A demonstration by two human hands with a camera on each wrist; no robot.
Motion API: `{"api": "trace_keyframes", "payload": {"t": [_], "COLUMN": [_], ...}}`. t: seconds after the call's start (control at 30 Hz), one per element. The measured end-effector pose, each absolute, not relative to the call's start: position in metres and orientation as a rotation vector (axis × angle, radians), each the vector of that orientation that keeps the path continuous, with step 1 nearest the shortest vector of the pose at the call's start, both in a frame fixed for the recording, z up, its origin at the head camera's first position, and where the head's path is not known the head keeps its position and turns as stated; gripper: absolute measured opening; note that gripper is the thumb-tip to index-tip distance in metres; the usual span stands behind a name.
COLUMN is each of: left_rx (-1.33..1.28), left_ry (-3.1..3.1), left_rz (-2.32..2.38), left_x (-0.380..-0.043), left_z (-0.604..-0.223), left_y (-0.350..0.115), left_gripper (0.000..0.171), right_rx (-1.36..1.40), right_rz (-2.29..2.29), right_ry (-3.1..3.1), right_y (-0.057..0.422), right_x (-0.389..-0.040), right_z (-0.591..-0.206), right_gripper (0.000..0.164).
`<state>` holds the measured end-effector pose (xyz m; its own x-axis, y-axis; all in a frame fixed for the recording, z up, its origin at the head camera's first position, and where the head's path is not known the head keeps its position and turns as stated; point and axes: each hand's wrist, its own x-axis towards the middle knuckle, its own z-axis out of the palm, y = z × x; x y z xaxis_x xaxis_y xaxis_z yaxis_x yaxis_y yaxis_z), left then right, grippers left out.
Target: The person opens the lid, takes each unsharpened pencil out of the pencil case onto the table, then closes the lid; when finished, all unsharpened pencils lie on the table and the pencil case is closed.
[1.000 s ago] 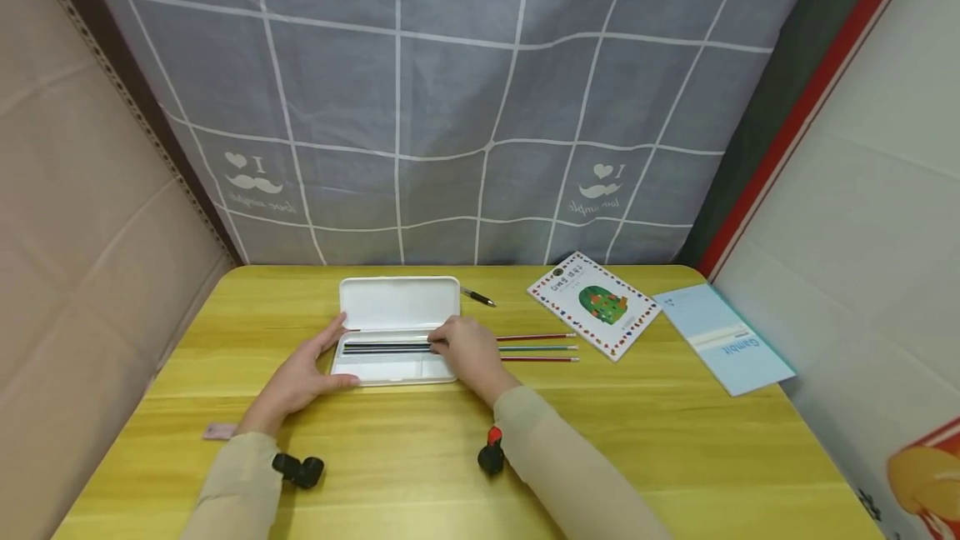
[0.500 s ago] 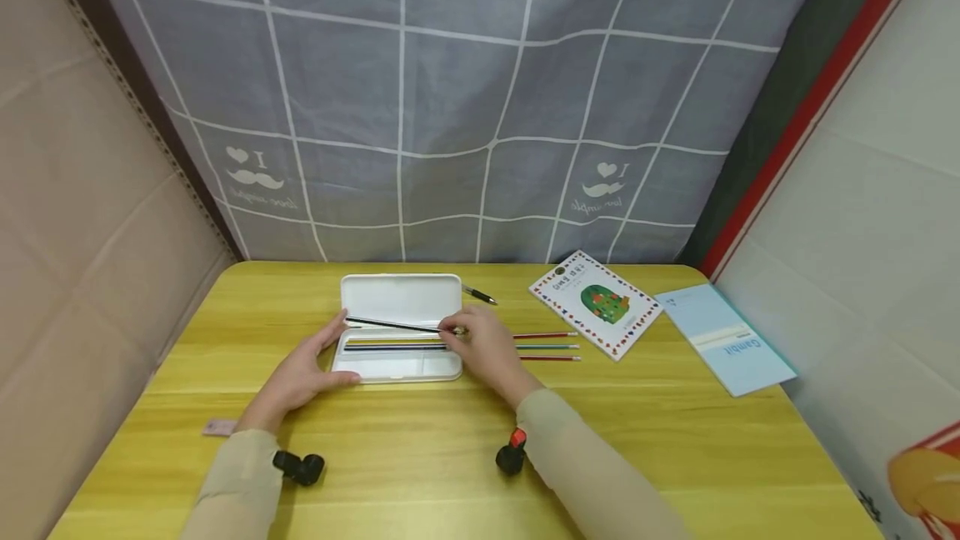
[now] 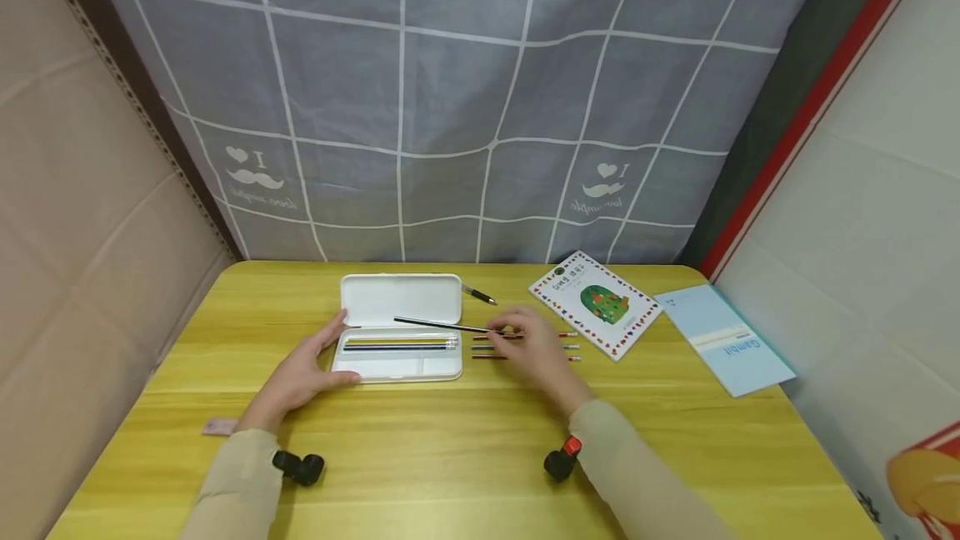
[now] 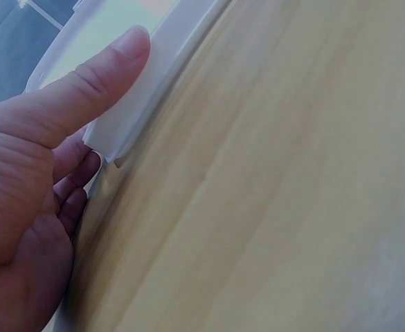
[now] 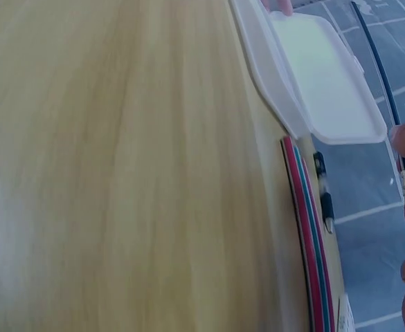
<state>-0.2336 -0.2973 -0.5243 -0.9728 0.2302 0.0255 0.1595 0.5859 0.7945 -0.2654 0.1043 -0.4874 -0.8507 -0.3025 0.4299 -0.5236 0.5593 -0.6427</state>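
A white pencil case [image 3: 401,300] lies with its lid raised, and several pencils [image 3: 397,344] rest in its tray. At the case's left side is my left hand [image 3: 300,373], thumb over the front edge and fingers by the hinge. In the left wrist view that thumb [image 4: 91,90] lies on the white rim, fingers bent behind the corner. My right hand [image 3: 540,348] pinches a dark striped pencil [image 3: 435,323] near its eraser end, raised right of the case. Beneath that hand lie red and green pencils [image 3: 487,357], partly covered by it.
A black pen [image 3: 478,296] lies behind the case. To the right are a white booklet [image 3: 600,307] with a green picture and a light blue notebook [image 3: 723,340]. Near my left wrist a small pinkish flat thing [image 3: 218,427] is partly hidden. A grey checked cloth [image 3: 450,107] hangs behind the table.
My right hand has lifted the dark striped pencil out of the case's tray and carried it right, over the pencils on the table. My left hand stays at the case.
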Motion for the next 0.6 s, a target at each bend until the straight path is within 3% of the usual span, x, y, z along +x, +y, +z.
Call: {"api": "trace_keyframes", "payload": {"t": [0.6], "left_rx": [0.350], "left_ry": [2.745], "left_rz": [1.321], "left_x": [-0.236], "left_z": [-0.526], "left_y": [-0.299], "left_gripper": [0.117], "right_rx": [0.693], "right_rz": [1.071], "right_ry": [-2.522], "right_y": [0.175], "right_x": [-0.254], "right_z": [-0.501], "right_gripper": [0.012]}}
